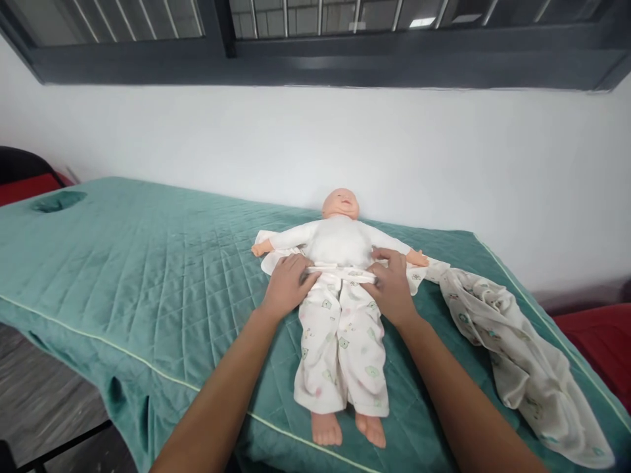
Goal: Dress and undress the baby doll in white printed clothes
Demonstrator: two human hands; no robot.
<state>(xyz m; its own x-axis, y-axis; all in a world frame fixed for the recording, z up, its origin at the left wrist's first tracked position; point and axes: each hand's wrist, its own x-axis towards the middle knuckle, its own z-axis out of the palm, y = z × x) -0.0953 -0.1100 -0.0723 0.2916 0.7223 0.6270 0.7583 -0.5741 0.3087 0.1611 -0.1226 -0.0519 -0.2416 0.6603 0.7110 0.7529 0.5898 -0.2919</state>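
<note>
A baby doll [340,240] lies on its back on a green quilted table [148,263], head toward the wall, arms spread. It wears a white top and printed white trousers [342,348]; its bare feet point toward me. My left hand [287,284] grips the trousers' waistband at the doll's left-side hip, fingers curled. My right hand [389,286] pinches the waistband at the other hip.
A crumpled printed cloth [517,358] lies on the table to the right of the doll. A face hole [58,200] sits at the table's far left end. A white wall runs behind. Red seats [599,341] stand at both sides.
</note>
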